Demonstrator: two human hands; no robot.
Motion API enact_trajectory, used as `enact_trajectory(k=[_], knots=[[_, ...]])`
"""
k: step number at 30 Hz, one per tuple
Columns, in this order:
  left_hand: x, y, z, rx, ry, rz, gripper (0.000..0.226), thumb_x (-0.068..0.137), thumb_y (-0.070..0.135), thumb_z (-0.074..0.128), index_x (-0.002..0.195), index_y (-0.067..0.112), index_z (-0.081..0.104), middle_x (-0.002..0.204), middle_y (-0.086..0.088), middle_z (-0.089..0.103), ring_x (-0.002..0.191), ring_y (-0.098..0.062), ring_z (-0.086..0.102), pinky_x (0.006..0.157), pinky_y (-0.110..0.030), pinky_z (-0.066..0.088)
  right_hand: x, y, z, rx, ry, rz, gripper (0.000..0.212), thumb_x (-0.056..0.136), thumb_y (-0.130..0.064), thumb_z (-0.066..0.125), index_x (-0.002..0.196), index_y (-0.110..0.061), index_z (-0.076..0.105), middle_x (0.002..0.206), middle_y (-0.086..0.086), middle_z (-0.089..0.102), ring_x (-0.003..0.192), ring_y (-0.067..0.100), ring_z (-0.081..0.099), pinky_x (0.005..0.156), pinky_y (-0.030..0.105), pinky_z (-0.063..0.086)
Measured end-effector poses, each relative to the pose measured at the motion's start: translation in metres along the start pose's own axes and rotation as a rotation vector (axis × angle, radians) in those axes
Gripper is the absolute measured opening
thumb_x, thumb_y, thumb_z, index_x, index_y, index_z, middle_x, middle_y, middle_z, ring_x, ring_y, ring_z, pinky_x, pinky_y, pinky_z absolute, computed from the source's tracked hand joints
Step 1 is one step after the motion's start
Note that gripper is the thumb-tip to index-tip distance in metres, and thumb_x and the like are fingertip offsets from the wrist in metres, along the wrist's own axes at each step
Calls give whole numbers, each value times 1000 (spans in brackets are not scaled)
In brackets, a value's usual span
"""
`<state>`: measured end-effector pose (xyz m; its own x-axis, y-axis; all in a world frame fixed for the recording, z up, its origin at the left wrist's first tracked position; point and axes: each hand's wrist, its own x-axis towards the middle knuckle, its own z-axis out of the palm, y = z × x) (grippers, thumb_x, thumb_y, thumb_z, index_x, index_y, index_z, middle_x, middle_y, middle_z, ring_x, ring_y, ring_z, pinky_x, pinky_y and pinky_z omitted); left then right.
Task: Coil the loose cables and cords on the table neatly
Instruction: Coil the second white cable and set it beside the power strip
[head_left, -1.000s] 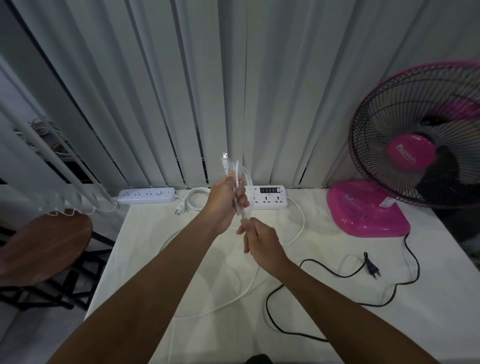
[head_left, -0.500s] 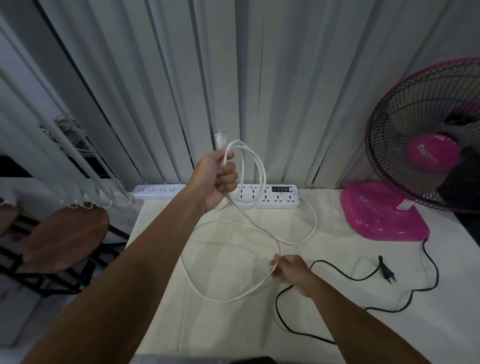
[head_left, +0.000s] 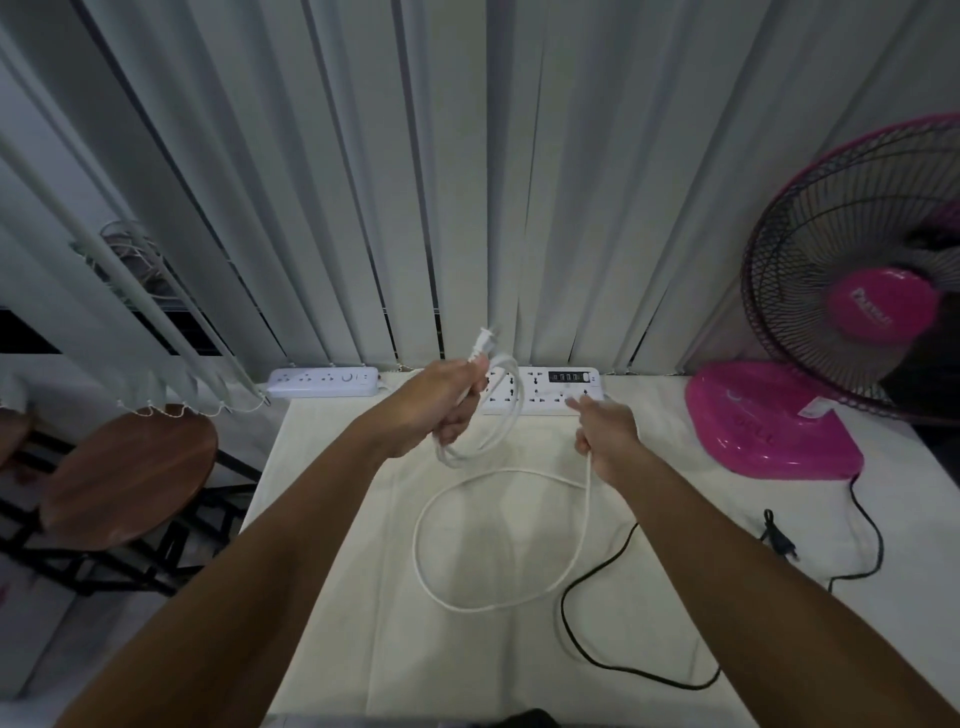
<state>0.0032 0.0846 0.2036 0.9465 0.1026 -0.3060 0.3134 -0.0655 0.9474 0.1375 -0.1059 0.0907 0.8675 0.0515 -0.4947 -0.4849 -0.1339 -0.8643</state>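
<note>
My left hand (head_left: 451, 402) is closed around the white cord (head_left: 422, 551) near its plug (head_left: 484, 340), which sticks up above my fist, with a couple of small loops hanging from it. My right hand (head_left: 605, 434) pinches the same cord further along, raised over the table. Between the hands the cord sags in one big loop on the cream tablecloth (head_left: 337, 597). The cord leads to the large white power strip (head_left: 545, 389) at the back. A black cord (head_left: 602, 660) with its plug (head_left: 779, 538) lies loose on the right.
A smaller white power strip (head_left: 324, 382) lies at the back left corner. A pink fan (head_left: 852, 312) stands on its base (head_left: 769, 421) at the right. Vertical blinds hang behind the table. A round wooden stool (head_left: 130, 473) stands left of the table edge.
My right hand rose from low on the table up toward the power strip, sliding along the white cord. My left hand dropped slightly, still holding the loops.
</note>
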Motion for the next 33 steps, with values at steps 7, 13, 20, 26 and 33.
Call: enact_trajectory(k=[7, 13, 20, 26, 33], knots=[[6, -16, 18, -133, 125, -9, 46, 105, 42, 36, 101, -1, 51, 75, -33, 68, 69, -43, 71, 70, -51, 61, -57, -53, 30, -214, 57, -635, 17, 84, -36, 71, 80, -22, 79, 69, -12, 74, 65, 13, 71, 65, 29, 56], [18, -20, 23, -359, 160, -25, 52, 106, 39, 34, 122, -5, 58, 106, -26, 73, 96, -37, 73, 83, -47, 60, -86, -36, 46, -295, 0, -826, 11, 91, -22, 71, 98, -22, 79, 88, -4, 72, 79, -3, 64, 75, 12, 47], [24, -21, 21, -610, 212, -67, 51, 106, 35, 36, 128, -7, 55, 111, -27, 68, 96, -37, 68, 86, -48, 57, -102, -10, 48, -144, -134, -733, 12, 90, -23, 72, 100, -27, 79, 91, -4, 76, 68, 16, 73, 63, 37, 61], [21, -16, 16, -816, 203, -57, 47, 106, 36, 34, 94, 1, 62, 72, -14, 73, 79, -30, 74, 89, -47, 57, -107, 21, 38, -205, -57, -698, 20, 90, -45, 70, 80, -27, 71, 72, -14, 69, 60, 9, 63, 55, 19, 48], [17, -5, 30, -745, 163, -57, 36, 107, 36, 35, 100, 9, 57, 62, -5, 60, 56, -21, 63, 68, -35, 57, -99, 25, 34, -182, -42, -702, 32, 89, -47, 70, 71, -21, 68, 62, -4, 67, 57, 14, 61, 57, 18, 46]])
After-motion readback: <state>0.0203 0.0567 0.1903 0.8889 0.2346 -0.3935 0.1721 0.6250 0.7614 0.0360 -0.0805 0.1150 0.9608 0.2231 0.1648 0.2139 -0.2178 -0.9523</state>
